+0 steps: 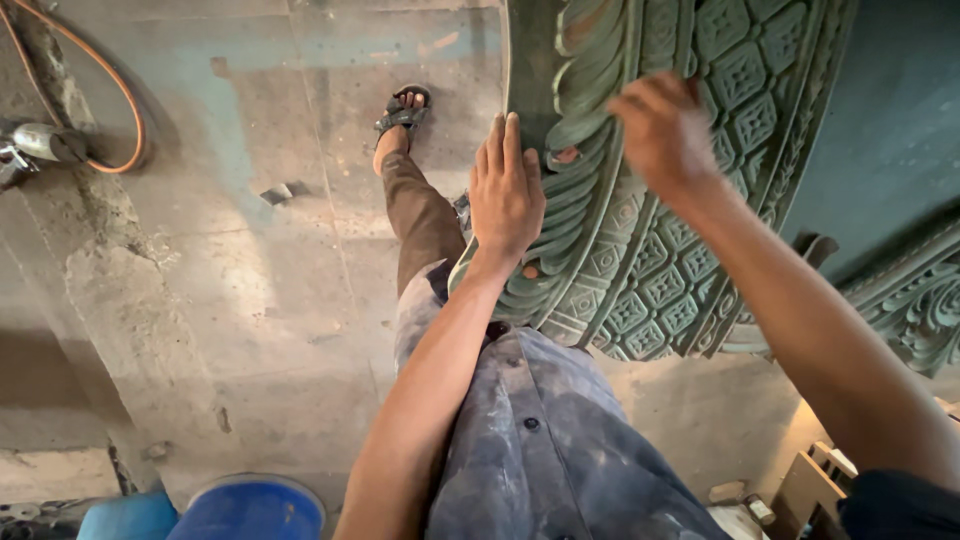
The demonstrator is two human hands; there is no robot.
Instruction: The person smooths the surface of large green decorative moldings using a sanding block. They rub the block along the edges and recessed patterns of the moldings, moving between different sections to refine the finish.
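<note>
Bare concrete floor (250, 300) here, stained and patched with pale blue. An orange hose (120, 90) loops across the top left corner beside a metal fitting (40, 142). A sandalled foot (402, 110) is planted further up. Down at the near edge stands a blue drum (255, 508).

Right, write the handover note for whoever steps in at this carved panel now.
Left hand: flat, fingers together, on the leaf-carved edge of the green panel, holding nothing.
Right hand: on the panel's diamond-pattern band, blurred; whether it holds anything cannot be told.
Panel: large, curved, green all over what shows, standing against the person's body above the concrete floor.
Nearby: orange hose upper left, blue tub below, a second carved piece at right.
Done or left: cannot be judged from this view.
</note>
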